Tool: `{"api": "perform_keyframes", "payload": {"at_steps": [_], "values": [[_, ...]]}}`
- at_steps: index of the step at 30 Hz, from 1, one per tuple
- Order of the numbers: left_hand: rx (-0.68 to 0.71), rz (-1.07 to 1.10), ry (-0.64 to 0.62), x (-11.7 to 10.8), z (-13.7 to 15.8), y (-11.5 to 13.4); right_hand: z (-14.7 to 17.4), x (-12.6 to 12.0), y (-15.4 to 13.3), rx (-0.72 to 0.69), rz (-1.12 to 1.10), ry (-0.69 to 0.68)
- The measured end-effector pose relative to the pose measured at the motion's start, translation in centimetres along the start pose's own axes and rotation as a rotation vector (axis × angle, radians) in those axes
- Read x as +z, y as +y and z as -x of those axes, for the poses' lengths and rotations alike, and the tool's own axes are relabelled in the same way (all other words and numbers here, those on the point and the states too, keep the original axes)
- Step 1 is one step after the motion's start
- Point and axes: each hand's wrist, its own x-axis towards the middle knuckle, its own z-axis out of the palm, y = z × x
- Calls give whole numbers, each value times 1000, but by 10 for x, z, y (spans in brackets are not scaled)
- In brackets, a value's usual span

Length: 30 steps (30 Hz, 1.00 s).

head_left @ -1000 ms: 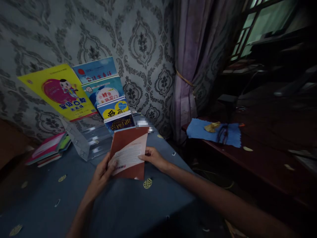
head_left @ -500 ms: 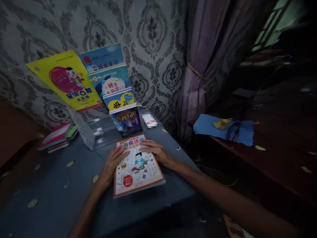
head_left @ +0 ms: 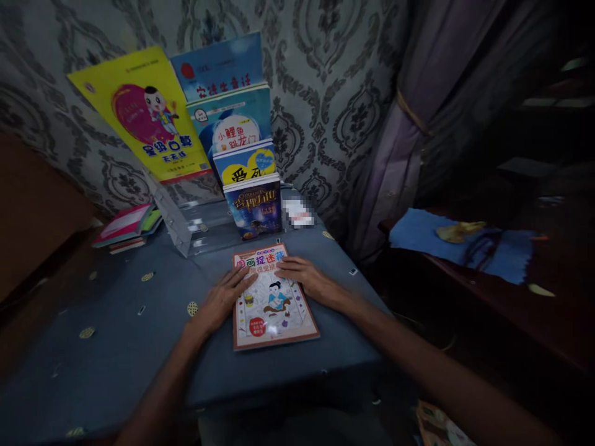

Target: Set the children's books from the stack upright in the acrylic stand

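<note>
A picture-puzzle book [head_left: 274, 313] with an orange-bordered cover lies flat on the cloth-covered table, cover up. My left hand [head_left: 224, 298] rests on its left edge, fingers stretched over the upper cover. From the other side, my right hand [head_left: 312, 282] lies on the upper right of the same book, fingers extended. Neither hand grasps it. Just behind the book stands a clear plastic book rack [head_left: 170, 214]. It holds a yellow workbook [head_left: 139, 118] at left and stepped rows of books at right, with a dark blue book [head_left: 255, 210] in front.
Left of the rack lies a stack of notebooks [head_left: 125, 223]. A small card-like item [head_left: 298, 214], blurred out, sits at the rack's right. Across a gap, a dark red surface [head_left: 469, 285] bears a blue cloth [head_left: 413, 238]. A tied purple curtain [head_left: 395, 148] hangs by the wall.
My view has turned, so the scene sits further right and higher. The book's near edge, which looked slightly raised, now rests flat on the table. Both hands stay on its cover.
</note>
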Motion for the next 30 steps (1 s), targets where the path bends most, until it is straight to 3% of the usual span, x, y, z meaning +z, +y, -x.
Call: {"api": "perform_keyframes", "payload": {"at_steps": [12, 19, 24, 30], "values": [[-45, -41, 210, 9, -10, -16, -5, -8, -18, 41, 138, -56], [-80, -33, 267, 16, -12, -20, -56, 20, -41, 9, 67, -114], [-40, -88, 262, 16, -12, -17, -101, 47, -42, -10, -16, -143], [-9, -92, 283, 16, -13, -17, -118, 54, -40, -1, 17, -183]]}}
